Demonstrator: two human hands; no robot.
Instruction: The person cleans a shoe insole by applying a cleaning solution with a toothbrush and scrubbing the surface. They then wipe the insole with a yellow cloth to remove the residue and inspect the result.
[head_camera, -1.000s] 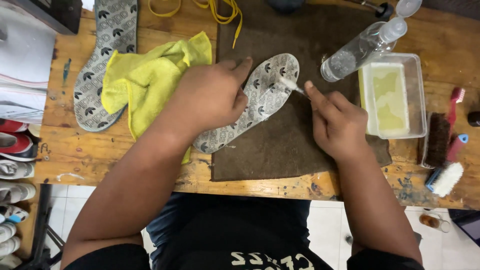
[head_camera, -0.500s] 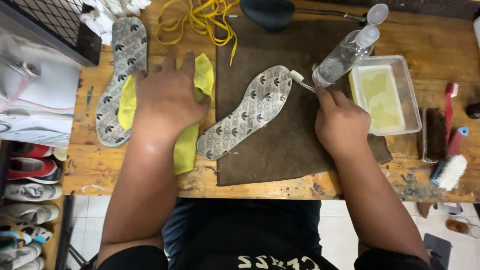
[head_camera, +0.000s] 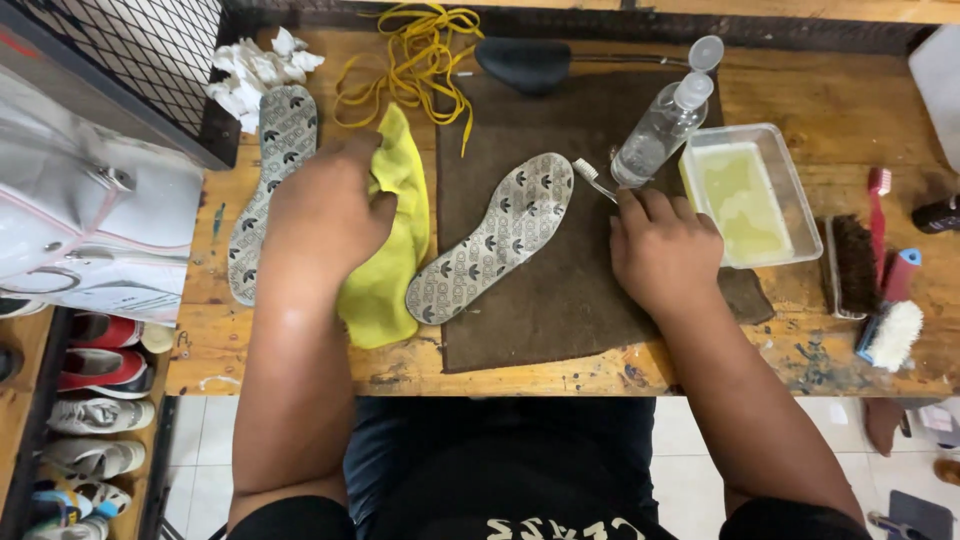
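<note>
A patterned grey insole (head_camera: 490, 240) lies diagonally on a brown mat (head_camera: 580, 290) at the middle of the wooden bench. My left hand (head_camera: 320, 215) rests on a yellow cloth (head_camera: 390, 250) to the left of that insole, fingers closing on the fabric. My right hand (head_camera: 655, 245) grips a small toothbrush (head_camera: 592, 178), its bristle head beside the insole's upper end. A second matching insole (head_camera: 265, 190) lies further left, partly under my left arm.
A clear spray bottle (head_camera: 660, 130) and a plastic tub of yellowish liquid (head_camera: 750, 195) stand right of the mat. Brushes (head_camera: 870, 265) lie at the far right. Yellow laces (head_camera: 425, 50), crumpled paper (head_camera: 262, 65) and a dark shoe tree (head_camera: 525, 62) sit at the back. Shoes fill shelves lower left.
My left hand left the insole and moved left onto the yellow cloth. My right hand drew the toothbrush slightly away from the insole's tip.
</note>
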